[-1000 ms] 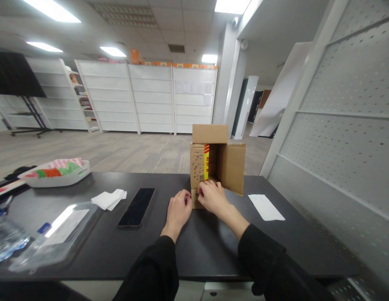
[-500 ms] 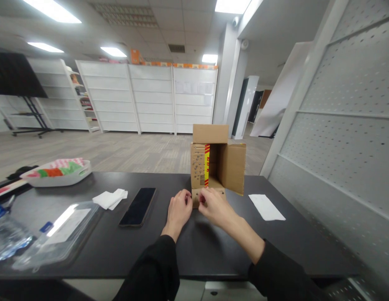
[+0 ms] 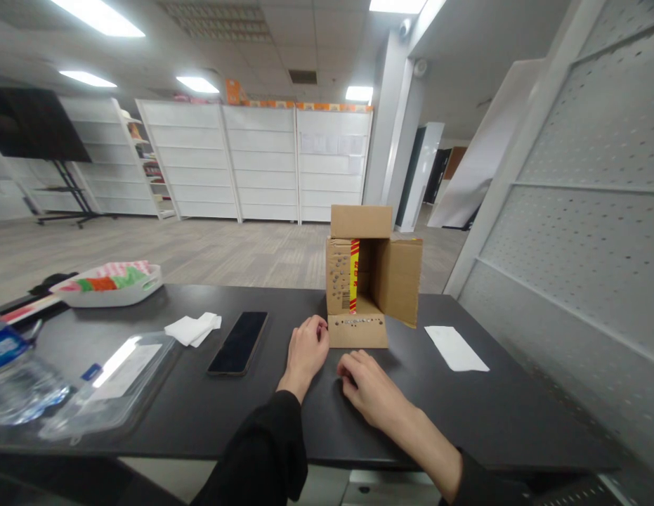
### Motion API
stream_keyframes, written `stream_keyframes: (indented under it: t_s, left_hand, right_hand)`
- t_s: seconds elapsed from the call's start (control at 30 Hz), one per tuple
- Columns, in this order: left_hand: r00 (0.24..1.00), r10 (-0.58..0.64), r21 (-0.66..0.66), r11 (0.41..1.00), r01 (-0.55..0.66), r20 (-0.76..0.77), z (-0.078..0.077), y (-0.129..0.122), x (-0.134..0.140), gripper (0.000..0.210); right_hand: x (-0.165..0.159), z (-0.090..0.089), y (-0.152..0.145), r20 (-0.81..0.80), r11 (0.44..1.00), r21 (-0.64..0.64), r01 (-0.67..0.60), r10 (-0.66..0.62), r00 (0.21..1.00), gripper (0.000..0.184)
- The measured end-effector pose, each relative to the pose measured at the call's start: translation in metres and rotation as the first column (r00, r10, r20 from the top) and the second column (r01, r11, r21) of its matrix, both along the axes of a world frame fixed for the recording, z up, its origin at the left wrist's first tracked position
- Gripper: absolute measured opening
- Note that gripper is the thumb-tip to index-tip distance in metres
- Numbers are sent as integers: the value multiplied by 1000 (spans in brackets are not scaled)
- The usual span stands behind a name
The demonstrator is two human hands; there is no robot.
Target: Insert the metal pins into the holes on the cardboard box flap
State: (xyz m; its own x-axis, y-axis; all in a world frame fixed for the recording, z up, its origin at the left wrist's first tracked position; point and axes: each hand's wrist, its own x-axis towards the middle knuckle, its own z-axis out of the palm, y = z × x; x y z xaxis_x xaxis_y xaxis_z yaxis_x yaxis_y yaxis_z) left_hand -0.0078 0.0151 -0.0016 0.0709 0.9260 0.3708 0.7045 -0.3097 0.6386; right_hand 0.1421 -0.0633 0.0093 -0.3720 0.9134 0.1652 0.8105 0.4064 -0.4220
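Note:
A cardboard box (image 3: pixel 340 281) stands on the dark table, its open side facing me. Its top flap points up, and the right flap (image 3: pixel 403 281) swings outward. Small grey metallic dots cover the left flap, which carries a red and yellow tape strip (image 3: pixel 354 277). More dots run in a row along the bottom flap (image 3: pixel 358 337), lowered toward me. My left hand (image 3: pixel 308 351) rests with curled fingers at that flap's left edge; what they hold, if anything, is hidden. Just in front of the flap, my right hand (image 3: pixel 369 386) is loosely bent, thumb and fingers apart, nothing visible in it.
Left of my hands lie a black phone (image 3: pixel 239 343), folded white tissues (image 3: pixel 192 329), a clear plastic case (image 3: pixel 113 383) and a water bottle (image 3: pixel 21 379). A white basket (image 3: pixel 116 296) sits farther back. White paper (image 3: pixel 456 348) lies right, beside a perforated panel (image 3: pixel 584 232).
My right hand has drawn back from the bottom flap toward me, uncovering its row of dots. My left hand stays beside the flap. The whole view has shifted slightly.

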Motion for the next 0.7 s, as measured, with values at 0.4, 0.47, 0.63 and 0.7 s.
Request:
stream_keyframes:
  t_s: [0.4, 0.47, 0.63, 0.7]
  left_hand:
    - [1000, 0, 17, 1000, 0, 5, -2, 1, 0, 12]
    - [1000, -2, 16, 1000, 2, 8, -2, 1, 0, 12]
    - [1000, -2, 9, 1000, 2, 8, -1, 1, 0, 13]
    - [1000, -2, 14, 1000, 2, 10, -2, 1, 0, 13]
  right_hand:
    - [2, -8, 3, -54, 1000, -1, 20, -20, 998, 20]
    - [1, -8, 3, -59, 1000, 4, 24, -24, 998, 20]
    - [1, -8, 3, -66, 1000, 6, 30, -30, 997, 21]
    - [1, -8, 3, -65, 999, 5, 34, -34, 997, 21]
